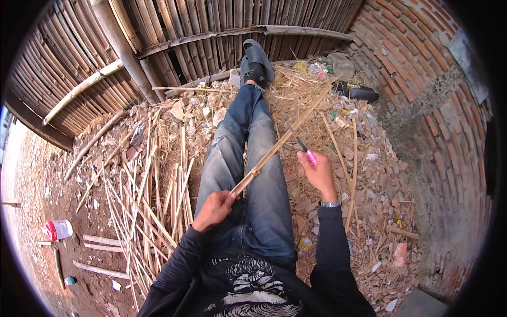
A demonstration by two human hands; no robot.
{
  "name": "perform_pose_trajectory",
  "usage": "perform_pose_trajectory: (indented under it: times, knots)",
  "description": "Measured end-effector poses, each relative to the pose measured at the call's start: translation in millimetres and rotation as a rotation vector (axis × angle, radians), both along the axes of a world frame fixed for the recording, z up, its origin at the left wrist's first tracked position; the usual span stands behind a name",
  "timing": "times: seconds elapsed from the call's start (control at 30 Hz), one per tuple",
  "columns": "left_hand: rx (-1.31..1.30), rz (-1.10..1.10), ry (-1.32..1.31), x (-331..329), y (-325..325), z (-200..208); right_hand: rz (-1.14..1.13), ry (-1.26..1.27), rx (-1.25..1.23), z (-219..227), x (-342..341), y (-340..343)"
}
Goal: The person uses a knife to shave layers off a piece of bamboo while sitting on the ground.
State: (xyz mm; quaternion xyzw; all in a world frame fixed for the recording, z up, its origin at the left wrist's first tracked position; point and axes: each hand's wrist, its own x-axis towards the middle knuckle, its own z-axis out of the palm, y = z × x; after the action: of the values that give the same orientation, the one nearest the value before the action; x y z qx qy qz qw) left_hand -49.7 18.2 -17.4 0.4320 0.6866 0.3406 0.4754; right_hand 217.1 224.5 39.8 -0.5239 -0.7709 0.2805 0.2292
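Observation:
A long split bamboo strip (280, 143) slants across my jeans from my lap toward the far right. My left hand (214, 210) is closed round its near end. In my right hand (319, 174) is a knife with a pink handle (311, 158), gripped in the fingers. The dark blade (300, 140) reaches up and left to the strip's right edge, about halfway along; whether it cuts into the wood I cannot tell. My legs (235, 137) lie stretched out under the strip, crossed at the ankles.
Many thin bamboo strips (140, 211) lie piled to my left. A clear tub with a red lid (58, 230) sits farther left. A bamboo fence (211, 21) stands ahead, a brick wall (422, 63) on the right. Rubble, straw and a black object (356, 92) cover the ground.

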Motion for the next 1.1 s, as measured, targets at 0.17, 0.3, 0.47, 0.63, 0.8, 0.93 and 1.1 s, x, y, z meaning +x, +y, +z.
perform_pose_trajectory:
  times: [0.17, 0.3, 0.47, 0.63, 0.8, 0.93, 1.1]
  knots:
    - [-0.084, -0.02, -0.063, -2.2, -7.2, 9.4, 0.134, 0.015, 0.03, -27.1, -17.4, -20.2]
    - [-0.077, -0.014, 0.01, 4.4, -7.2, 11.7, 0.294, -0.217, 0.029, -34.3, -39.0, -50.9]
    - [0.075, -0.025, 0.269, 6.7, -26.0, -0.5, 0.265, -0.312, 0.08, -41.2, -38.2, -39.3]
    - [0.117, -0.032, 0.454, -11.9, -64.8, 9.9, 0.109, -0.36, 0.087, -60.5, -13.8, 7.0]
    - [0.145, -0.069, 0.545, -56.9, -122.3, 16.0, 0.111, -0.435, 0.141, -66.6, 6.8, 33.4]
    - [0.054, -0.114, 0.605, -90.0, -160.7, 24.6, -0.023, -0.446, 0.14, -79.6, 34.0, 68.5]
    - [0.021, -0.081, 0.63, -134.8, -218.9, 9.7, -0.22, -0.494, 0.142, -104.0, 122.3, 138.8]
